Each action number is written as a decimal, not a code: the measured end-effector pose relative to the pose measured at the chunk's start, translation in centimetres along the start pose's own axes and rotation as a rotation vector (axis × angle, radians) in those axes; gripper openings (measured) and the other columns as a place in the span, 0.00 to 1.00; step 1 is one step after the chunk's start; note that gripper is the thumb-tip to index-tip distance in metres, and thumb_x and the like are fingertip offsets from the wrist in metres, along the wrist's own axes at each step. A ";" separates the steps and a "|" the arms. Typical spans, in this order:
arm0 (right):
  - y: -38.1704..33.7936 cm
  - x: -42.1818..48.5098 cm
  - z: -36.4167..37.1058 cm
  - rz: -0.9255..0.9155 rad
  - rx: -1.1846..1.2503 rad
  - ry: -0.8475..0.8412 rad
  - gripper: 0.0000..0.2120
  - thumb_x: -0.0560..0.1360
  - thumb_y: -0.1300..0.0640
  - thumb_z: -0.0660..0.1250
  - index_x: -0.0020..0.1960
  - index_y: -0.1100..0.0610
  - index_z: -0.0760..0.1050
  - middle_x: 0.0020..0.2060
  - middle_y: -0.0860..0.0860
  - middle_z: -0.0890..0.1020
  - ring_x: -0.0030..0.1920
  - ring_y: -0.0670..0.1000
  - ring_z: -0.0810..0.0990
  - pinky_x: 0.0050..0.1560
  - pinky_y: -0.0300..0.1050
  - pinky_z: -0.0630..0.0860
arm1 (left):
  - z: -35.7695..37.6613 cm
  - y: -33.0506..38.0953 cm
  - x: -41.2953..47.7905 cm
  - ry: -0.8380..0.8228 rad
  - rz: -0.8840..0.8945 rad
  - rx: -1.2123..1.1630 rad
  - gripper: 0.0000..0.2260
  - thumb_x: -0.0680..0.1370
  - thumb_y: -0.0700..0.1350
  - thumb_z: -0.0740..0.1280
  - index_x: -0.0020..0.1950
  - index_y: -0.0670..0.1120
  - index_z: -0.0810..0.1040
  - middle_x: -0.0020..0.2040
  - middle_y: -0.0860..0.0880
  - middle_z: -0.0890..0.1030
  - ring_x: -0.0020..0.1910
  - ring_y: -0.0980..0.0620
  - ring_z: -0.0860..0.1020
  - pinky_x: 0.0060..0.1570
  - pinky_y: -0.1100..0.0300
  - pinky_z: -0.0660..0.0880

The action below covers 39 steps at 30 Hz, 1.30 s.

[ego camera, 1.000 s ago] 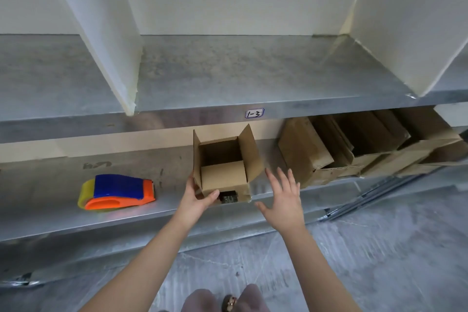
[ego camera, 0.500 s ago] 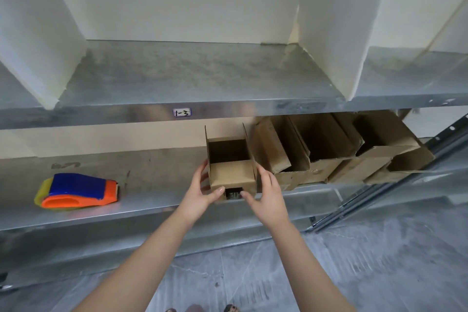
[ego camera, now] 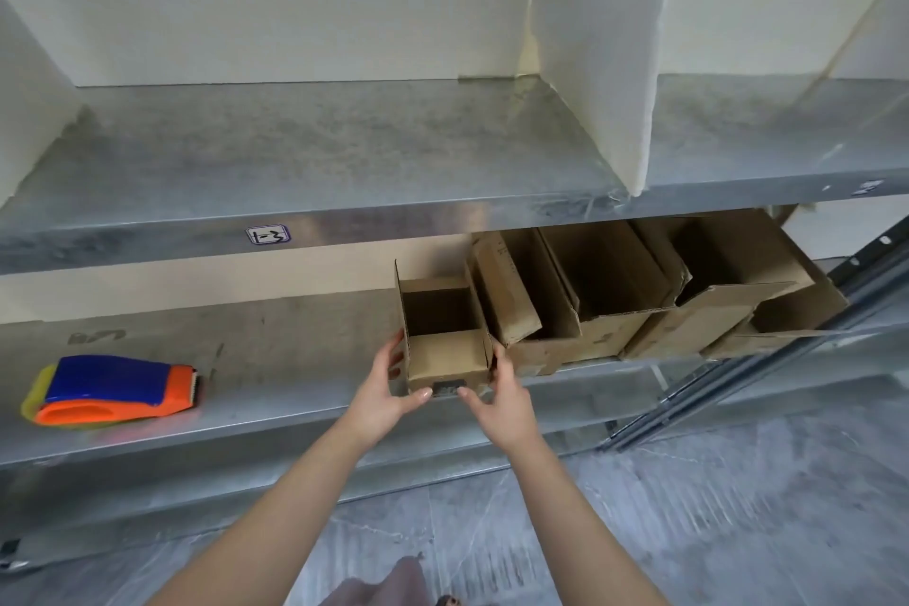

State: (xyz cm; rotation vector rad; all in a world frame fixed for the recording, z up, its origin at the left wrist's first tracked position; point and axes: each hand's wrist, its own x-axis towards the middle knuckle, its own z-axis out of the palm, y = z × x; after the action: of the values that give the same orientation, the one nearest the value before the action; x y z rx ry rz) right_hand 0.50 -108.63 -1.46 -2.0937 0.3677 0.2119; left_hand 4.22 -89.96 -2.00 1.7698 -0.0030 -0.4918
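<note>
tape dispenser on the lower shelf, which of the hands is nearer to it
Left. The left hand grips the left side of the small open box, to the right of the tape dispenser; the right hand grips the box's right side, farther off.

Small brown cardboard box (ego camera: 445, 354): upright, top flaps open, interior empty, dark label on front face, stood at lower shelf's front edge.
</note>
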 end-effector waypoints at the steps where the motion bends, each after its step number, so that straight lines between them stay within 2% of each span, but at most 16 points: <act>1: 0.0 0.4 0.2 0.013 0.004 0.024 0.39 0.76 0.54 0.70 0.78 0.46 0.50 0.68 0.52 0.74 0.69 0.54 0.72 0.66 0.45 0.69 | -0.2 -0.3 0.2 -0.028 -0.001 0.004 0.44 0.67 0.53 0.78 0.73 0.67 0.52 0.74 0.52 0.63 0.71 0.52 0.66 0.71 0.46 0.64; 4: -0.2 1.3 0.5 0.055 0.020 0.065 0.37 0.78 0.54 0.68 0.79 0.48 0.51 0.69 0.54 0.73 0.69 0.56 0.71 0.66 0.46 0.68 | -0.9 -1.4 1.8 -0.080 0.025 0.012 0.46 0.60 0.63 0.79 0.69 0.75 0.53 0.74 0.52 0.63 0.70 0.51 0.69 0.67 0.42 0.69; 7: -0.4 1.3 1.0 0.114 0.108 0.129 0.34 0.77 0.50 0.68 0.78 0.49 0.55 0.70 0.56 0.72 0.70 0.56 0.70 0.67 0.47 0.69 | -1.5 -1.1 2.4 -0.103 0.018 0.040 0.48 0.60 0.63 0.79 0.71 0.74 0.50 0.76 0.52 0.60 0.72 0.48 0.67 0.64 0.39 0.71; 11: -1.6 -0.1 1.4 0.106 0.095 0.348 0.32 0.75 0.46 0.70 0.75 0.50 0.64 0.66 0.54 0.77 0.66 0.54 0.75 0.63 0.46 0.73 | -2.2 -0.3 1.3 -0.075 0.002 0.168 0.46 0.71 0.53 0.75 0.76 0.67 0.45 0.78 0.50 0.56 0.76 0.45 0.58 0.69 0.41 0.66; 14: -2.7 -1.7 1.2 0.004 0.021 0.398 0.35 0.73 0.43 0.71 0.76 0.44 0.61 0.69 0.50 0.74 0.68 0.52 0.73 0.62 0.48 0.74 | -3.6 0.3 0.7 0.002 0.087 0.403 0.43 0.73 0.53 0.74 0.78 0.59 0.48 0.77 0.48 0.59 0.76 0.46 0.59 0.73 0.49 0.59; 17: -3.3 -3.6 0.7 -0.108 -0.180 0.409 0.36 0.73 0.40 0.69 0.76 0.42 0.57 0.73 0.46 0.67 0.72 0.50 0.66 0.63 0.49 0.73 | -4.9 1.6 -0.7 0.063 0.201 0.600 0.39 0.73 0.56 0.72 0.78 0.56 0.53 0.76 0.46 0.63 0.75 0.45 0.61 0.72 0.51 0.59; 21: -4.7 -5.8 0.6 -0.260 -0.380 0.377 0.34 0.75 0.38 0.65 0.77 0.44 0.56 0.76 0.48 0.62 0.77 0.52 0.54 0.74 0.53 0.62 | -6.0 3.2 -3.4 0.132 0.360 0.935 0.36 0.73 0.64 0.60 0.78 0.55 0.54 0.77 0.48 0.60 0.77 0.45 0.55 0.74 0.47 0.56; 24: -6.0 -7.2 1.9 -0.314 -0.494 0.299 0.33 0.76 0.37 0.61 0.77 0.44 0.55 0.77 0.50 0.59 0.78 0.54 0.50 0.77 0.58 0.52 | -7.1 3.7 -6.4 0.199 0.425 1.139 0.32 0.77 0.62 0.58 0.78 0.58 0.50 0.78 0.49 0.59 0.77 0.45 0.53 0.75 0.47 0.50; 26: -7.3 -8.5 3.3 -0.346 -0.593 0.231 0.32 0.77 0.36 0.57 0.78 0.44 0.53 0.78 0.51 0.56 0.79 0.55 0.48 0.77 0.59 0.48 | -8.5 3.5 -8.9 0.247 0.413 1.185 0.31 0.79 0.60 0.59 0.78 0.58 0.50 0.78 0.49 0.57 0.77 0.45 0.52 0.75 0.48 0.45; 29: -9.4 -11.1 6.4 -0.421 -0.693 0.167 0.32 0.77 0.35 0.51 0.78 0.45 0.52 0.79 0.51 0.54 0.79 0.56 0.46 0.77 0.61 0.45 | -11.6 2.3 -13.0 0.306 0.370 1.232 0.31 0.79 0.58 0.61 0.79 0.57 0.50 0.78 0.50 0.56 0.78 0.47 0.51 0.75 0.49 0.42; 33: -12.5 -13.8 11.5 -0.506 -0.806 0.087 0.31 0.79 0.37 0.52 0.79 0.44 0.49 0.79 0.51 0.51 0.79 0.56 0.43 0.76 0.63 0.43 | -17.4 -0.1 -17.8 0.390 0.338 1.326 0.30 0.79 0.59 0.60 0.78 0.57 0.53 0.78 0.50 0.57 0.78 0.46 0.51 0.75 0.48 0.42; 36: -15.4 -15.7 16.5 -0.562 -0.843 0.041 0.31 0.79 0.38 0.53 0.79 0.44 0.49 0.79 0.51 0.51 0.79 0.56 0.43 0.76 0.63 0.44 | -22.7 -2.4 -21.3 0.430 0.311 1.306 0.29 0.78 0.58 0.62 0.77 0.57 0.57 0.77 0.49 0.60 0.77 0.44 0.54 0.75 0.46 0.44; 39: -18.6 -17.3 23.0 -0.619 -0.827 -0.008 0.31 0.79 0.39 0.55 0.79 0.44 0.50 0.79 0.51 0.52 0.79 0.56 0.44 0.76 0.63 0.44 | -29.1 -4.8 -24.8 0.469 0.251 1.307 0.29 0.78 0.58 0.62 0.77 0.58 0.56 0.78 0.49 0.59 0.77 0.44 0.53 0.75 0.46 0.44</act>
State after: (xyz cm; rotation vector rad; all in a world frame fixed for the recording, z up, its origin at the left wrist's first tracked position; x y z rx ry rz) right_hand -9.43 -76.84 6.56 -2.8920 -0.4685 -0.0118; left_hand -10.03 -55.21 6.62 3.0672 -0.2658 0.2279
